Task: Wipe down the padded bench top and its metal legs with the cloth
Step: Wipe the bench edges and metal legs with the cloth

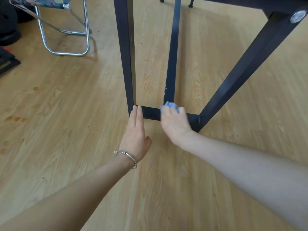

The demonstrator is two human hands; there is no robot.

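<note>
The bench's dark metal leg frame (124, 52) stands on the wooden floor, with a low crossbar (150, 112) joining its uprights and a slanted leg (246, 67) rising to the right. My right hand (175, 122) holds a crumpled blue cloth (170, 105) against the crossbar, near the foot of the inner upright (171, 64); the hand is motion-blurred. My left hand (135, 134) lies flat with straight fingers, its fingertips touching the crossbar's left corner. A silver bangle sits on the left wrist. The padded top is out of view.
A folding stool with chrome tube legs (66, 52) and patterned fabric stands at the back left. Dark objects (8, 30) lie along the left edge. Light wooden floor (66, 114) surrounds the bench frame.
</note>
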